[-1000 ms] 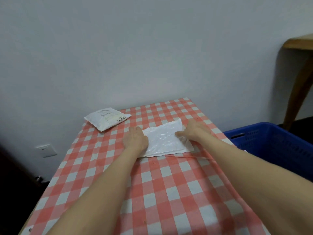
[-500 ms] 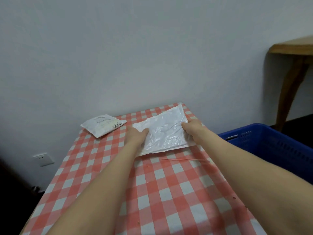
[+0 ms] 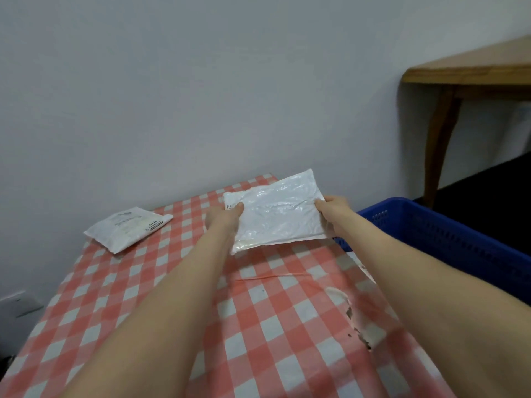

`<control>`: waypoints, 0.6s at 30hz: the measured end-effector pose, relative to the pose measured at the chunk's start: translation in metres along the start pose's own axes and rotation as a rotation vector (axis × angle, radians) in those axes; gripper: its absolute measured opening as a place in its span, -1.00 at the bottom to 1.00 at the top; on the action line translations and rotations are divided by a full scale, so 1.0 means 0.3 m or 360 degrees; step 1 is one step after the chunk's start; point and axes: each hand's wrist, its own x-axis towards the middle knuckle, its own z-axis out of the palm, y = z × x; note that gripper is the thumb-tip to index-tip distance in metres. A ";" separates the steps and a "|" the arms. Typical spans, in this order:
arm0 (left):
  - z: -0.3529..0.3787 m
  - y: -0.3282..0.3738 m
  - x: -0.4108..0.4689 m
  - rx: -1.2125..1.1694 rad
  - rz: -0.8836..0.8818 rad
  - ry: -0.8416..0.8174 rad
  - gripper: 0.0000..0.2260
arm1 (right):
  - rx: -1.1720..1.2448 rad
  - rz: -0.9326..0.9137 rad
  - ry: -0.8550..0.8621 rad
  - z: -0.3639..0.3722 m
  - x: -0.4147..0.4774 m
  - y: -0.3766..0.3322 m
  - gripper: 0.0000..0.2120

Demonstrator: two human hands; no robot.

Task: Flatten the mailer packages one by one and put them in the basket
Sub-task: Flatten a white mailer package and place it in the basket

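Observation:
A flat white mailer package [image 3: 275, 211] is held in the air above the far right part of the table, tilted up at its far edge. My left hand [image 3: 225, 218] grips its left edge with the thumb on top. My right hand [image 3: 333, 209] grips its right edge. A second white mailer [image 3: 128, 228], puffier and with a printed label, lies on the table at the far left. The blue plastic basket [image 3: 448, 239] stands to the right of the table, lower than the tabletop; its inside is mostly hidden.
The table wears a red-and-white checked cloth [image 3: 178, 282], torn near its right edge [image 3: 356, 320]. A grey wall stands right behind it. A wooden table [image 3: 448, 81] stands at the back right beyond the basket. A wall socket [image 3: 20, 303] sits low at the left.
The mailer lay pressed flat on the table under both hands; now both hands have gripped its edges, lifted it and carried it to the right toward the basket.

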 end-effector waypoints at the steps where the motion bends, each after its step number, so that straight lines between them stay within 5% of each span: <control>1: 0.034 0.006 0.000 -0.0029 0.0015 -0.0020 -0.47 | -0.0009 0.0025 0.0031 -0.031 0.015 0.004 -0.73; 5: 0.187 -0.002 0.077 -0.0042 0.0038 -0.0087 -0.48 | 0.0071 0.0214 0.0200 -0.164 0.051 0.029 -0.48; 12: 0.461 0.069 -0.119 0.0113 0.0083 -0.0195 -0.67 | 0.1031 0.0364 0.0343 -0.340 0.087 0.139 -0.56; 18: 0.720 0.042 -0.179 0.0369 0.0068 -0.0303 -0.69 | 0.1293 0.0446 0.0285 -0.401 0.142 0.219 -0.59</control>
